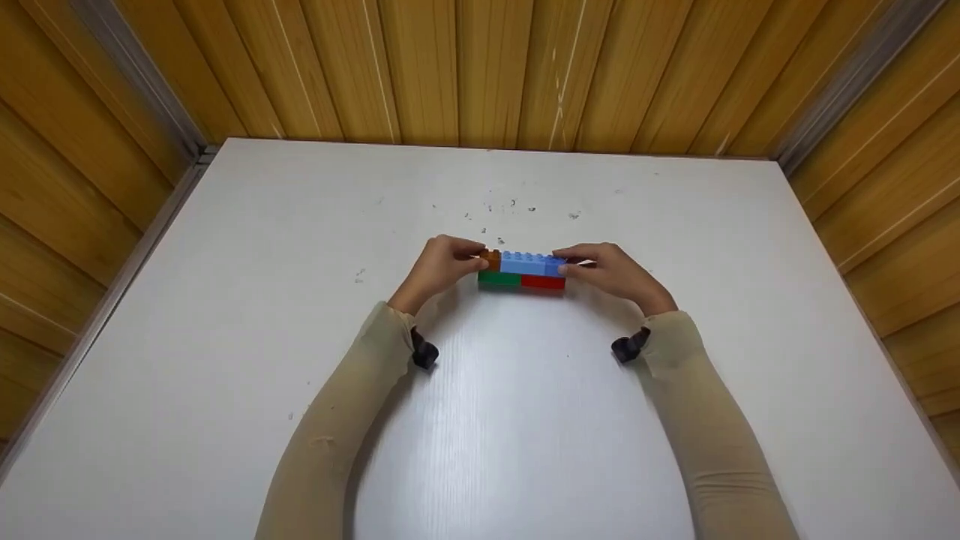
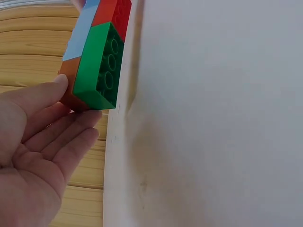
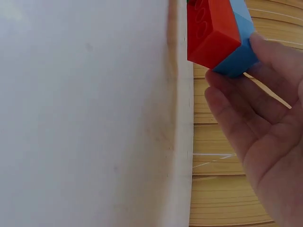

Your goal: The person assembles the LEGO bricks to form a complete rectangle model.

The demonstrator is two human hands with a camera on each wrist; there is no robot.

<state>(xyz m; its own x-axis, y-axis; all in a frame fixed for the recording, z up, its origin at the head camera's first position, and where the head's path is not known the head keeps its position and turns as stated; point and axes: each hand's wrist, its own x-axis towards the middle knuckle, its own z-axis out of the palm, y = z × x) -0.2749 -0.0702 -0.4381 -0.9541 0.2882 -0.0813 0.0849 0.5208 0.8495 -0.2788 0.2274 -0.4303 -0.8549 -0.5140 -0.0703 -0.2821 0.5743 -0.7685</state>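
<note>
A two-layer row of joined toy building bricks is held between both hands. Its top layer runs from a brown-orange brick [image 1: 493, 262] through a light blue brick [image 1: 523, 264] to a darker blue brick [image 1: 553, 268]. Below sit a green brick [image 1: 499, 280] and a red brick [image 1: 543, 283]. My left hand [image 1: 441, 266] pinches the brown-orange end between thumb and fingers. At the other end, my right hand [image 1: 613, 271] pinches the darker blue brick. Both wrist views reveal hollow undersides on the green brick [image 2: 92, 66] and the red brick [image 3: 222, 35], so the row is tilted or raised.
The white table [image 1: 525, 420] spreads around the hands, with small dark marks [image 1: 532, 209] behind the bricks. A yellow wood-look panel wall [image 1: 487, 75] stands along the far edge. Black wrist cameras [image 1: 425, 351] protrude from the beige sleeves [image 1: 322, 442].
</note>
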